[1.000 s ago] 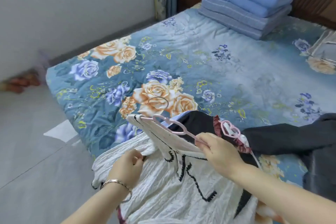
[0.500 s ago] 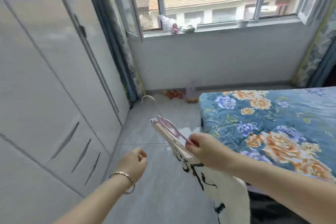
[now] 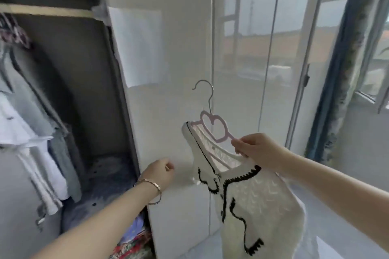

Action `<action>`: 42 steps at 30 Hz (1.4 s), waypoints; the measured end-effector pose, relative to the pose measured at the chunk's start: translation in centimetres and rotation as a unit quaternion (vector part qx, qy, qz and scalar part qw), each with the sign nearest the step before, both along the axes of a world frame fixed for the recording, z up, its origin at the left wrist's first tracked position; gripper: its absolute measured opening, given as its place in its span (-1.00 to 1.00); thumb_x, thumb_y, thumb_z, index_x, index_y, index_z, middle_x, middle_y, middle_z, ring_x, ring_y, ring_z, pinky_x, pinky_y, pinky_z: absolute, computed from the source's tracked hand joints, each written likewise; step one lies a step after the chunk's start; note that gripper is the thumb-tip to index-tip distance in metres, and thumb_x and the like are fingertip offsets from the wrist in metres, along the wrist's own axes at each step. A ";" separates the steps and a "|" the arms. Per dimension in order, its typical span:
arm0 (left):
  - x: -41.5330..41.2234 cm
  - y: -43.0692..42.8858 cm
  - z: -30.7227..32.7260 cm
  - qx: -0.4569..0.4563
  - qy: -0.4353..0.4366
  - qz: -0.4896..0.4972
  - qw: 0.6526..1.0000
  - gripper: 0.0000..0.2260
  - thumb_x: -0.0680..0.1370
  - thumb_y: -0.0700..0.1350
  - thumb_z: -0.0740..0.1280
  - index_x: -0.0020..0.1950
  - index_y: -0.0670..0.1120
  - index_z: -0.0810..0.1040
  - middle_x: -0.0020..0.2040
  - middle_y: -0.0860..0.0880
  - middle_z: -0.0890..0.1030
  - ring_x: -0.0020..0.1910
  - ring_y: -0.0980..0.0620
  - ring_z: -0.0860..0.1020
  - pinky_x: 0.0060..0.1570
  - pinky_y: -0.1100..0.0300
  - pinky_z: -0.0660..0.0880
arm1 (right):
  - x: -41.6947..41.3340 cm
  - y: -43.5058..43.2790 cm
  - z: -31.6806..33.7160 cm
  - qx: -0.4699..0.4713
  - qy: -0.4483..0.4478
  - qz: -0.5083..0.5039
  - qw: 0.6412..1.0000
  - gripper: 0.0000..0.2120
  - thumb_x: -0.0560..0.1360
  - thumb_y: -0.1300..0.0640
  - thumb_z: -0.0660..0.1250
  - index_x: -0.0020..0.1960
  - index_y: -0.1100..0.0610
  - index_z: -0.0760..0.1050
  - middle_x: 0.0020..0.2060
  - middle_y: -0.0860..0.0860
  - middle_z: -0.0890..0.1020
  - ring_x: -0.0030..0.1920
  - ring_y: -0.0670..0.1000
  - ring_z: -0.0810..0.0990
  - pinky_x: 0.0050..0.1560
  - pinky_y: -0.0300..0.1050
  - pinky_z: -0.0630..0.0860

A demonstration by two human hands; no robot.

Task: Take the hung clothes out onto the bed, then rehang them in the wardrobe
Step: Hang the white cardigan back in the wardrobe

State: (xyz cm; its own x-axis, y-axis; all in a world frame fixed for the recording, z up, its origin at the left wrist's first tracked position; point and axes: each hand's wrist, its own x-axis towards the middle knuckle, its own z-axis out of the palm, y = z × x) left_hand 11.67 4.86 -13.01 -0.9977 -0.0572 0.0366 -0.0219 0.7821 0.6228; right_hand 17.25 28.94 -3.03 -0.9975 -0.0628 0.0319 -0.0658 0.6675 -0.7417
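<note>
My right hand (image 3: 257, 149) grips the arm of a pink hanger (image 3: 212, 124) with a heart-shaped neck and a metal hook. A white knitted top (image 3: 259, 200) with black trim hangs from it, in front of the glossy white wardrobe door (image 3: 179, 48). My left hand (image 3: 160, 173), with a bracelet on the wrist, hovers loosely curled and holds nothing, near the edge of that door. The open wardrobe bay (image 3: 69, 90) lies to the left, with its rail (image 3: 46, 11) across the top.
Grey and white garments (image 3: 27, 132) hang at the bay's left side on pink hangers. Folded patterned cloth (image 3: 134, 239) lies at the bay's bottom. A blue curtain (image 3: 341, 69) and a window (image 3: 376, 59) stand at the right.
I have turned from the bed past the window to the wardrobe. The white top on its hanger has been lifted off the bed and raised. My left hand let go of the fabric.
</note>
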 end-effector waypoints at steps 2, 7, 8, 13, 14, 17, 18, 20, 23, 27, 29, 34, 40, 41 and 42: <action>0.3 -4.0 1.2 0.003 0.020 0.069 0.997 -0.88 0.50 -0.16 0.22 -0.18 -0.03 0.52 -0.15 -0.06 0.64 -0.11 -0.11 0.62 -0.05 0.06 0.57 | -2.4 -3.1 2.3 0.005 0.021 0.061 0.998 -0.64 0.56 -0.02 0.22 -0.39 0.06 0.45 -0.44 0.01 0.40 -0.43 -0.04 0.30 -0.38 -0.19 0.21; 0.4 -11.0 3.7 0.040 0.038 0.171 0.984 -0.78 0.52 -0.16 0.21 -0.32 0.01 0.47 -0.14 -0.11 0.63 -0.08 -0.15 0.61 -0.04 -0.02 0.59 | -7.6 -10.0 6.8 -0.023 0.043 0.128 0.991 -0.66 0.55 0.00 0.25 -0.39 0.05 0.49 -0.38 -0.06 0.49 -0.38 -0.08 0.38 -0.36 -0.29 0.27; 0.3 -12.4 4.4 0.045 0.042 0.189 0.980 -0.78 0.52 -0.16 0.21 -0.31 0.00 0.46 -0.12 -0.14 0.63 -0.07 -0.16 0.61 -0.03 -0.03 0.58 | -8.9 -11.9 7.5 -0.025 0.042 0.136 0.989 -0.65 0.55 0.02 0.26 -0.39 0.05 0.48 -0.38 -0.08 0.49 -0.39 -0.09 0.37 -0.37 -0.30 0.27; -1.7 -19.7 7.7 0.027 0.063 0.251 0.966 -0.80 0.54 -0.18 0.14 -0.27 -0.03 0.44 -0.10 -0.12 0.61 -0.09 -0.09 0.60 -0.02 0.08 0.57 | -15.8 -22.2 9.5 -0.033 0.036 0.139 0.989 -0.66 0.53 0.02 0.28 -0.42 0.04 0.50 -0.32 -0.01 0.51 -0.28 -0.02 0.41 -0.35 -0.29 0.28; -2.3 -21.1 8.4 0.011 0.065 0.260 0.963 -0.77 0.55 -0.18 0.12 -0.29 0.00 0.40 -0.08 -0.10 0.60 -0.09 -0.07 0.58 -0.02 0.14 0.54 | -16.9 -24.3 9.9 -0.023 0.036 0.138 0.989 -0.67 0.52 0.03 0.28 -0.40 0.04 0.49 -0.28 0.01 0.50 -0.26 -0.02 0.41 -0.35 -0.28 0.27; -4.9 -25.6 10.6 -0.002 0.077 0.279 0.957 -0.74 0.57 -0.17 0.09 -0.30 0.01 0.37 -0.07 -0.09 0.59 -0.08 -0.04 0.56 -0.06 0.16 0.49 | -20.1 -30.2 11.8 -0.033 0.039 0.154 0.987 -0.67 0.54 0.12 0.24 -0.40 0.10 0.44 -0.41 -0.03 0.42 -0.40 -0.06 0.33 -0.44 -0.30 0.27; -6.0 -27.1 11.4 0.003 0.076 0.280 0.957 -0.75 0.57 -0.17 0.08 -0.29 0.00 0.39 -0.07 -0.09 0.60 -0.07 -0.05 0.58 -0.04 0.14 0.52 | -21.0 -32.2 12.6 -0.041 0.043 0.157 0.986 -0.70 0.55 0.14 0.22 -0.35 0.14 0.46 -0.44 -0.05 0.41 -0.43 -0.08 0.31 -0.48 -0.33 0.28; -8.0 -30.0 13.0 0.002 0.075 0.284 0.956 -0.75 0.57 -0.17 0.08 -0.28 0.00 0.40 -0.08 -0.07 0.60 -0.05 -0.06 0.60 -0.05 0.13 0.53 | -22.9 -36.0 14.4 -0.038 0.054 0.166 0.984 -0.79 0.57 0.14 0.21 -0.22 0.16 0.46 -0.44 -0.05 0.38 -0.44 -0.10 0.28 -0.49 -0.35 0.25; -10.7 -33.6 15.4 0.016 0.088 0.286 0.954 -0.74 0.58 -0.18 0.09 -0.28 -0.02 0.42 -0.11 -0.10 0.60 -0.03 -0.11 0.61 -0.07 0.11 0.55 | -26.1 -41.8 16.5 -0.045 0.091 0.193 0.976 -0.73 0.55 0.18 0.20 -0.32 0.14 0.35 -0.41 -0.01 0.35 -0.43 -0.08 0.29 -0.45 -0.30 0.25; -14.1 -37.2 18.0 0.009 0.115 0.295 0.949 -0.74 0.58 -0.18 0.11 -0.29 -0.03 0.43 -0.13 -0.10 0.61 -0.06 -0.11 0.61 -0.01 0.08 0.57 | -29.6 -49.1 19.4 -0.085 0.126 0.180 0.972 -0.82 0.56 0.18 0.15 -0.20 0.21 0.39 -0.38 0.04 0.39 -0.43 -0.03 0.31 -0.44 -0.20 0.23; -15.7 -38.6 18.7 -0.004 0.132 0.295 0.946 -0.75 0.57 -0.20 0.11 -0.28 -0.02 0.43 -0.17 -0.07 0.60 -0.12 -0.07 0.60 -0.04 0.10 0.56 | -31.7 -52.2 21.1 -0.103 0.151 0.201 0.962 -0.82 0.56 0.17 0.14 -0.19 0.16 0.41 -0.20 0.09 0.46 -0.38 -0.01 0.35 -0.43 -0.23 0.26; -18.9 -40.9 19.2 0.011 0.153 0.314 0.937 -0.80 0.51 -0.22 0.13 -0.18 -0.07 0.53 -0.26 -0.05 0.60 -0.25 -0.03 0.58 -0.04 0.01 0.60 | -37.0 -59.5 23.4 -0.105 0.185 0.218 0.952 -0.60 0.59 0.18 0.12 0.40 0.26 0.31 0.22 0.17 0.52 0.12 0.13 0.52 -0.08 -0.17 0.37; -20.1 -41.8 20.0 -0.072 0.139 0.332 0.930 -0.80 0.54 -0.18 0.14 -0.23 -0.04 0.49 -0.32 0.04 0.55 -0.25 0.02 0.56 -0.17 0.19 0.52 | -40.9 -65.9 20.0 -0.058 0.143 0.297 0.942 -0.68 0.60 0.18 0.11 0.26 0.31 0.42 0.24 0.22 0.50 0.29 0.16 0.47 0.21 -0.07 0.45; -20.1 -41.8 20.0 -0.082 0.132 0.333 0.930 -0.79 0.54 -0.14 0.16 -0.29 -0.04 0.45 -0.35 0.03 0.54 -0.27 0.02 0.56 -0.19 0.19 0.51 | -41.0 -66.5 19.3 -0.060 0.139 0.317 0.936 -0.73 0.60 0.16 0.10 0.05 0.30 0.50 0.10 0.23 0.56 0.19 0.17 0.53 0.04 -0.08 0.49; -20.0 -41.6 20.0 -0.084 0.120 0.334 0.931 -0.76 0.53 -0.11 0.18 -0.35 -0.05 0.40 -0.37 0.01 0.53 -0.30 0.01 0.55 -0.20 0.19 0.50 | -40.9 -66.7 18.7 -0.064 0.134 0.334 0.931 -0.70 0.61 0.13 0.09 -0.19 0.25 0.46 -0.09 0.20 0.57 0.05 0.16 0.57 -0.12 -0.11 0.47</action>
